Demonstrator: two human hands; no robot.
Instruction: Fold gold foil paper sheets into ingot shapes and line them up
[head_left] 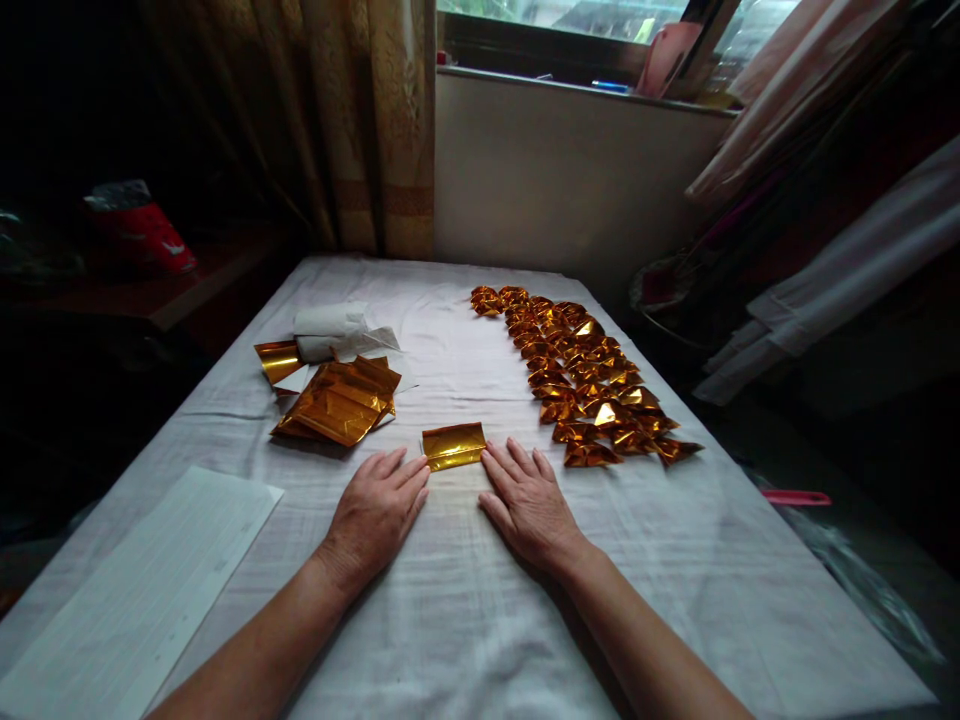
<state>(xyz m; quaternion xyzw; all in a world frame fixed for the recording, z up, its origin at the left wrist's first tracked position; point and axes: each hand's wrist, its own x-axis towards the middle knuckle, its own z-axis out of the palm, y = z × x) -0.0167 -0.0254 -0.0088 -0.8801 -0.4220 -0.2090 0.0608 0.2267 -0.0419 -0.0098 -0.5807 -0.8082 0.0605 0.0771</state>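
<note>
A folded piece of gold foil paper lies flat on the white cloth between my hands. My left hand rests palm down, its fingertips at the foil's lower left corner. On the other side my right hand also lies flat, fingers partly spread, with a fingertip touching the right edge. Neither hand is wrapped around anything. Beyond my left hand is a loose stack of gold foil sheets. Several rows of folded gold foil ingot shapes stand to the right.
White tissue lies behind the foil stack, and a pale paper sheet at the left. A curtain and wall border the far side. Clothes hang at the right. A red container stands on a side surface.
</note>
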